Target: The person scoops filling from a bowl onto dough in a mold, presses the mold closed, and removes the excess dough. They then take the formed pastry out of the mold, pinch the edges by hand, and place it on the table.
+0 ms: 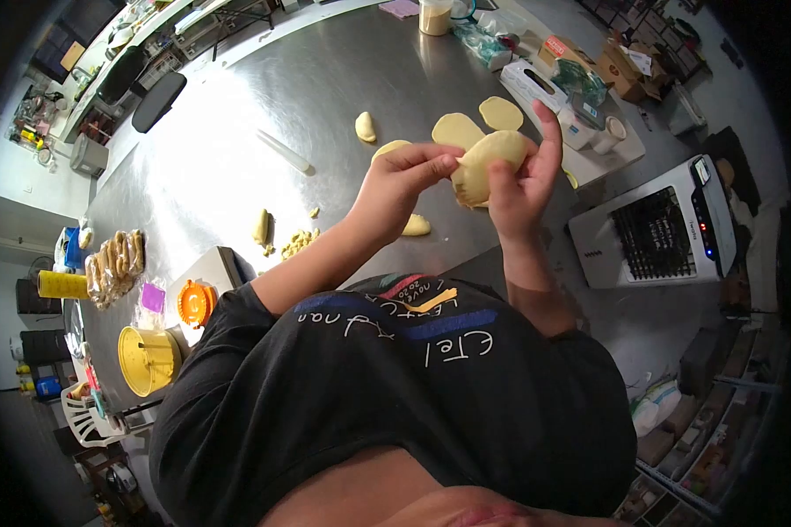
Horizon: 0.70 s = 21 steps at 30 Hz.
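Note:
A flat piece of pale yellow dough [482, 167], apparently folded over, is held up above the steel table. My left hand [404, 180] pinches its left edge between thumb and fingers. On the other side my right hand [520, 184] supports it, thumb pressed on the front and one finger pointing up. Behind the hands lie flat dough rounds [457, 130], partly covered by the held piece. A folded dough piece [365, 127] rests farther left, and another dough piece [416, 226] sits beside my left wrist. Small filling lumps [300, 243] lie near my left forearm.
A white rolling pin [283, 151] lies on the steel table [325, 83]. Left are bagged baked goods [116, 266], an orange lid [197, 303] and a yellow tub [148, 360]. Boxes and containers [536, 85] line the far right edge; a white appliance [650, 230] stands at right.

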Each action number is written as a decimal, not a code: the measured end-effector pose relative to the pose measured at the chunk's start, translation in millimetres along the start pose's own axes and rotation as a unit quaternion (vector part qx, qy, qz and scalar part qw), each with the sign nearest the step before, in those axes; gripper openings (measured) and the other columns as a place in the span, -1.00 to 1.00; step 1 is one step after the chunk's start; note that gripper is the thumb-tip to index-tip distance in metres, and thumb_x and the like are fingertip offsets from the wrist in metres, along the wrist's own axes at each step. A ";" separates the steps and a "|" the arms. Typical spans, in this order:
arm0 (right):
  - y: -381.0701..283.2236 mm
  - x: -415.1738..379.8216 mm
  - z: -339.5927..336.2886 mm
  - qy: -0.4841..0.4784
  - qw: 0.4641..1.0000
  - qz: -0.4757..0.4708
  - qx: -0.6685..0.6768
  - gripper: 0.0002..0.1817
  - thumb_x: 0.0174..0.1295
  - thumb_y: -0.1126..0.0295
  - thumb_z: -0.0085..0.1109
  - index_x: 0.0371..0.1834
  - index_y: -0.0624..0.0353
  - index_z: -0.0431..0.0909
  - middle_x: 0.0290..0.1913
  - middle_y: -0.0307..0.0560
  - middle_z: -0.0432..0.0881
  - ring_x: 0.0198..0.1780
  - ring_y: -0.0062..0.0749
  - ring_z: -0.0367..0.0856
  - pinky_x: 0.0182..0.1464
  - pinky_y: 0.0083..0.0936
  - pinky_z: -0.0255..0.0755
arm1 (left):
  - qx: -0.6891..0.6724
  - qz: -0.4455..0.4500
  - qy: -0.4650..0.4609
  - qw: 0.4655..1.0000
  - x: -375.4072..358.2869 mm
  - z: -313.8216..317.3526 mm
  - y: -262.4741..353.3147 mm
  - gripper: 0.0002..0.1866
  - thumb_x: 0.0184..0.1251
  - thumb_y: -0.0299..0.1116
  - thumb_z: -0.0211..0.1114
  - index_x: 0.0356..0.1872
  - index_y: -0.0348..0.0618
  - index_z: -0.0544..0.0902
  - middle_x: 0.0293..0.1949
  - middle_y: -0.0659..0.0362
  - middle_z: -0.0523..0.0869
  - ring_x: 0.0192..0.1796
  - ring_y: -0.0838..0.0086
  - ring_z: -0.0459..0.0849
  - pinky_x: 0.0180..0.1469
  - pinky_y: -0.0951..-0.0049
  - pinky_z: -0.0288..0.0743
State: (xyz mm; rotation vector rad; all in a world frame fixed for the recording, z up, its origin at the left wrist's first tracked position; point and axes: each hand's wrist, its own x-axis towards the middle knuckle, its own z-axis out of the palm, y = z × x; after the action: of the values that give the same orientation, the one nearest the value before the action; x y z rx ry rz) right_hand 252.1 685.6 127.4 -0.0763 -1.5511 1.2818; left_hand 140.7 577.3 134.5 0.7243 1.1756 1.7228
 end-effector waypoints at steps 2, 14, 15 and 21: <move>-0.4 -1.1 3.5 0.021 1.000 0.017 0.015 -0.24 0.03 0.64 0.01 0.36 0.25 -0.05 -0.20 -0.03 0.53 -0.24 -0.51 0.56 -0.16 -0.59 0.51 | -0.074 -0.036 0.019 0.996 3.2 -1.8 -2.1 -0.72 0.26 -0.28 0.29 -0.16 -0.31 0.66 -0.26 0.26 0.65 -0.19 0.61 0.55 -0.11 0.54 0.39; 1.7 -2.1 8.2 0.026 0.999 0.025 0.017 -0.24 0.02 0.66 0.04 0.35 0.25 -0.03 -0.21 -0.04 0.51 -0.27 -0.52 0.56 -0.17 -0.58 0.51 | 0.302 0.232 0.028 0.924 -6.2 -8.0 -16.3 -0.81 0.20 -0.37 0.33 -0.23 -0.25 0.67 -0.15 0.14 0.63 -0.09 0.47 0.54 0.03 0.47 0.39; 1.3 -2.1 9.3 0.026 0.999 0.026 0.017 -0.24 0.02 0.66 0.04 0.35 0.25 -0.03 -0.21 -0.04 0.51 -0.27 -0.52 0.56 -0.17 -0.58 0.51 | 0.302 0.231 0.029 0.924 -5.7 -8.6 -16.7 -0.81 0.20 -0.37 0.33 -0.23 -0.25 0.67 -0.15 0.14 0.63 -0.09 0.47 0.54 0.03 0.47 0.39; 4.4 -0.7 10.2 0.030 0.999 0.011 -0.003 -0.25 0.03 0.65 0.04 0.34 0.25 -0.02 -0.23 -0.04 0.51 -0.28 -0.51 0.56 -0.18 -0.58 0.51 | 0.199 0.187 0.078 0.959 0.3 -11.6 -23.6 -0.86 0.12 -0.32 0.39 -0.38 -0.17 0.71 -0.36 0.18 0.66 -0.22 0.48 0.58 -0.12 0.48 0.40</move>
State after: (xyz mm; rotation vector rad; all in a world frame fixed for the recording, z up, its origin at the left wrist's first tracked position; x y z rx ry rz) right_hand 242.6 680.2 125.3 -0.1341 -1.5055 1.2811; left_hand 139.1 576.3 108.2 1.1271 1.6021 1.8966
